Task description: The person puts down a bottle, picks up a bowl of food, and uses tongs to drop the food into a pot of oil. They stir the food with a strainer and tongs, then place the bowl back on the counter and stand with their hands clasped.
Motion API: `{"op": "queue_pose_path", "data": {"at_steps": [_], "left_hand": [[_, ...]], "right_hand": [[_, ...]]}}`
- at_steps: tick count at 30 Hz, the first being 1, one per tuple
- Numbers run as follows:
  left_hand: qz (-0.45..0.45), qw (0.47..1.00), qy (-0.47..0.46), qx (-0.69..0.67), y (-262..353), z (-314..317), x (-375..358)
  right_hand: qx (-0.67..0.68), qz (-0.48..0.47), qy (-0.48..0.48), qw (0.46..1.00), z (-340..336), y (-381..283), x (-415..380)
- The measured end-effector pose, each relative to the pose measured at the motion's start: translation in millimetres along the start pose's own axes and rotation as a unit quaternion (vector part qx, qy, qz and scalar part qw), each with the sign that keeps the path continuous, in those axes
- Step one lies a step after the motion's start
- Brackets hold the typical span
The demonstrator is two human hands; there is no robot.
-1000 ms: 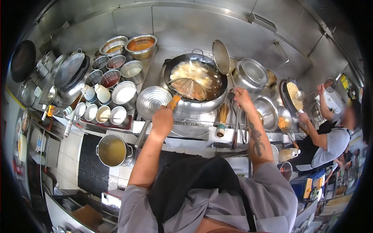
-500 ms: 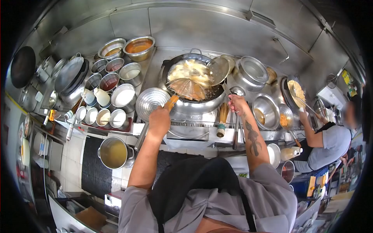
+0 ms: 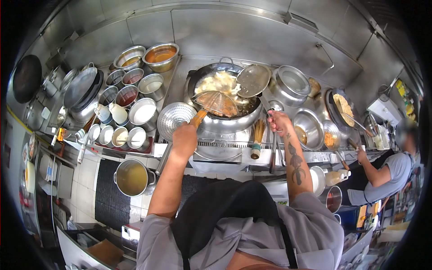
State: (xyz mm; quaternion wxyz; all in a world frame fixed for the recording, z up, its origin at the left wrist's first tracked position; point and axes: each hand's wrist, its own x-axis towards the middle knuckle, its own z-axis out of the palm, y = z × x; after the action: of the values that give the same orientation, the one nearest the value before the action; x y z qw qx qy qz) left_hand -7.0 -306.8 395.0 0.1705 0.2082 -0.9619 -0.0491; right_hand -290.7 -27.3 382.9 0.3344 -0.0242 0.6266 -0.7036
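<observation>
My left hand is closed around the wooden handle of a wire strainer, whose mesh basket rests at the near side of a large wok. Brownish bits show in that mesh. Pale pieces of food lie in the wok, in what looks like bubbling oil. My right hand grips the metal handle of a round mesh skimmer, its disc raised over the wok's right side. A few pale pieces sit at the disc's left edge.
A perforated ladle lies left of the wok, a bamboo brush in front. Bowls of sauce and white containers stand left. Metal bowls are right, near a co-worker by another wok. A pot stands below left.
The skimmer in my right hand has turned and shifted slightly right and up, its disc facing me more. My left hand and strainer stay nearly still. The co-worker's arm has moved back from the other wok.
</observation>
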Motion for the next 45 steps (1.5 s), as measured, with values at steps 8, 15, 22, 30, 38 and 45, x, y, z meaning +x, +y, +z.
{"op": "queue_pose_path", "data": {"at_steps": [8,15,22,30,38,45], "left_hand": [[0.006,1.0,0.008,-0.002,-1,0,-1],[0.004,1.0,-0.007,0.025,5,-4,-3],[0.014,1.0,0.007,0.021,2,0,-4],[0.016,1.0,0.012,0.017,-3,8,-6],[0.018,1.0,0.004,0.01,-3,5,-2],[-0.009,1.0,-0.019,0.004,3,-3,-1]], "right_hand": [[-0.018,-0.002,0.018,1.0,-7,-4,-5],[-0.183,-0.09,0.077,0.976,2,3,10],[-0.229,-0.071,0.065,0.969,17,17,35],[0.025,-0.006,0.015,1.0,-2,20,38],[-0.013,-0.047,0.03,0.998,-12,8,15],[-0.221,-0.123,0.089,0.963,-15,17,21]]}}
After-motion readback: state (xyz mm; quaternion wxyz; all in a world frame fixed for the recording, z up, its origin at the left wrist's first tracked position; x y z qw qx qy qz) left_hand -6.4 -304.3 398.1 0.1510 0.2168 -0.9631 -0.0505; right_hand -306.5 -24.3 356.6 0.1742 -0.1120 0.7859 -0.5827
